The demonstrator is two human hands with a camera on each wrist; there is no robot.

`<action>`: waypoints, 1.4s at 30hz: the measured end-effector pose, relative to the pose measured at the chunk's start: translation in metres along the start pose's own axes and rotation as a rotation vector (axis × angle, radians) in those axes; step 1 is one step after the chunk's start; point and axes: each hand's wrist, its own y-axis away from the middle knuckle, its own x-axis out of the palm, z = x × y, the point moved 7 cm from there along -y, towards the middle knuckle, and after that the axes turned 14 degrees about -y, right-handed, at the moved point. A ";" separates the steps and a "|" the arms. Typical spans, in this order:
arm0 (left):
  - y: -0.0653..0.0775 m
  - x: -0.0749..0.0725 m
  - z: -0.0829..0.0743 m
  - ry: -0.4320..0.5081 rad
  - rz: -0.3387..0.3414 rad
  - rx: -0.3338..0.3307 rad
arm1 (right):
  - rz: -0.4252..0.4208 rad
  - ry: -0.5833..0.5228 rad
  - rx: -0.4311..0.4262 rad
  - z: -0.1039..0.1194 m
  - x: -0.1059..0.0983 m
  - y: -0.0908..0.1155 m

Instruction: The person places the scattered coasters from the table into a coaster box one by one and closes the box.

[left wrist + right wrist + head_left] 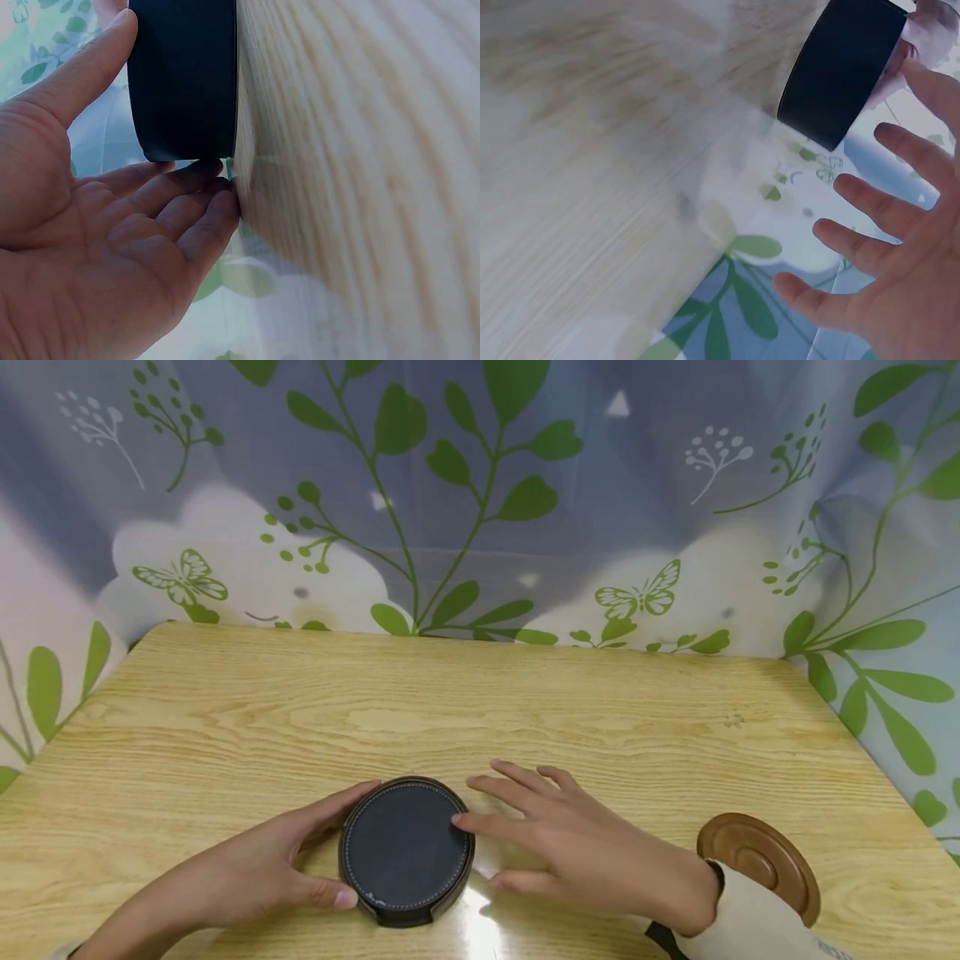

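Note:
A round black leather coaster holder with pale stitching round its top stands on the table in the head view. My left hand holds it from the left, thumb at the near side and fingers round the far side. In the left wrist view the thumb lies against the holder's dark side wall. My right hand hovers at its right with fingers spread. Its index fingertip is over the right edge of the top; whether it touches, I cannot tell. In the right wrist view the holder is beyond the spread fingers.
A brown round disc with raised rings lies on the right, partly covered by the right sleeve. The light wood-grain table ends at the back against a curtain printed with leaves and butterflies.

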 end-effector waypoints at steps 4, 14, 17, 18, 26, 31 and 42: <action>0.000 0.000 -0.002 -0.013 -0.011 0.012 | -0.078 0.031 -0.013 -0.004 -0.008 0.016; 0.000 0.000 0.002 -0.002 -0.005 0.001 | -0.191 0.014 0.093 -0.028 -0.022 0.060; 0.001 0.000 0.004 0.016 0.002 -0.026 | -0.234 0.041 0.109 -0.035 -0.023 0.072; 0.001 0.001 0.004 0.019 0.003 -0.030 | -0.249 0.053 0.111 -0.037 -0.024 0.076; 0.001 0.000 0.000 -0.020 -0.017 0.018 | -0.342 0.092 0.195 -0.061 -0.027 0.109; 0.000 0.000 -0.002 -0.010 -0.006 0.041 | -0.344 0.103 0.271 -0.077 -0.025 0.126; 0.001 0.000 -0.001 -0.030 -0.007 0.034 | -0.313 0.111 0.380 -0.107 -0.021 0.166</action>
